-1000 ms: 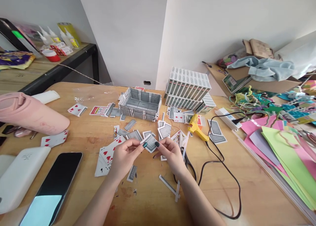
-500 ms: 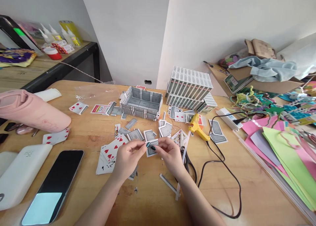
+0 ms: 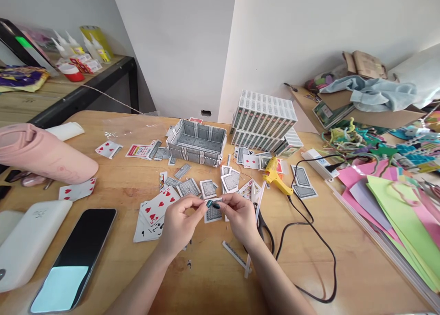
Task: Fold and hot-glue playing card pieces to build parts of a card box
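Between my two hands is a small card piece [image 3: 213, 213] with a grey patterned back. My left hand [image 3: 182, 221] pinches its upper left edge, and my right hand [image 3: 240, 214] pinches the upper right; the thumbs nearly meet. Beyond them stands an open box made of cards [image 3: 196, 143]. Cut card pieces [image 3: 188, 187] lie scattered between the hands and the box. Left of my left hand is a pile of face-up cards [image 3: 160, 207]. Black-handled scissors [image 3: 264, 225] lie partly behind my right hand, beside a yellow glue gun [image 3: 277, 177] and a white stick [image 3: 260, 200].
Stacked card packs [image 3: 263, 115] stand at the back. A black cable [image 3: 323, 241] loops at the right, near a power strip [image 3: 319, 163] and coloured sheets [image 3: 395, 205]. A phone [image 3: 75, 255], a white power bank [image 3: 34, 241] and a pink roll-shaped item [image 3: 48, 152] occupy the left.
My thumbs have moved closer together at the upper edge of the card piece, and the piece sits slightly lower in view. Both hands keep their pinch.
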Available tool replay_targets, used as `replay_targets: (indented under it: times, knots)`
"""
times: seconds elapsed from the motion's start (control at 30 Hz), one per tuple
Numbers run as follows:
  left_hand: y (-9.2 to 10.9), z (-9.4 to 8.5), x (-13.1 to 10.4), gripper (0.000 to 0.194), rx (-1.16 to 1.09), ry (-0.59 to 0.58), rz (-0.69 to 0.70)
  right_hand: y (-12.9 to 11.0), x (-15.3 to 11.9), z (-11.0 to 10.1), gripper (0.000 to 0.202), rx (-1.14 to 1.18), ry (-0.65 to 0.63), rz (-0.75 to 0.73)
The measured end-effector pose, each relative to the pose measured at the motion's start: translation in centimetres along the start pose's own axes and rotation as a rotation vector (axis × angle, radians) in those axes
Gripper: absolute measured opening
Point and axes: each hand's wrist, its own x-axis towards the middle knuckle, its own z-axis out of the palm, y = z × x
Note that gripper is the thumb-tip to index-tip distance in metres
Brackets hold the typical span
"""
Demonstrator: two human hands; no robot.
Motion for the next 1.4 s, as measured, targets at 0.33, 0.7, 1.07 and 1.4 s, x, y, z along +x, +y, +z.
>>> replay_targets:
  times: [0.33, 0.7, 1.07, 1.4]
  knots:
    - [0.1, 0.2, 0.0, 0.018, -0.020, 0.000, -0.048, -0.3, -0.1, -0.1, 0.014, -0.028, -0.004, 0.018]
    - [0.1, 0.3, 0.0, 0.021, -0.101, -0.048, -0.073, -0.9, -0.1, 0.1, 0.020, 0.063, -0.053, 0.002]
    - [-0.1, 1.4, -0.1, 0.026, -0.496, -0.079, -0.388, -0.5, 0.0, -0.1, 0.024, 0.285, -0.014, 0.182]
    - [-0.6, 0.9, 0.3, 0.022, -0.709, 0.044, -0.441, -1.2, -0.2, 0.0, 0.028, 0.159, -0.340, 0.086]
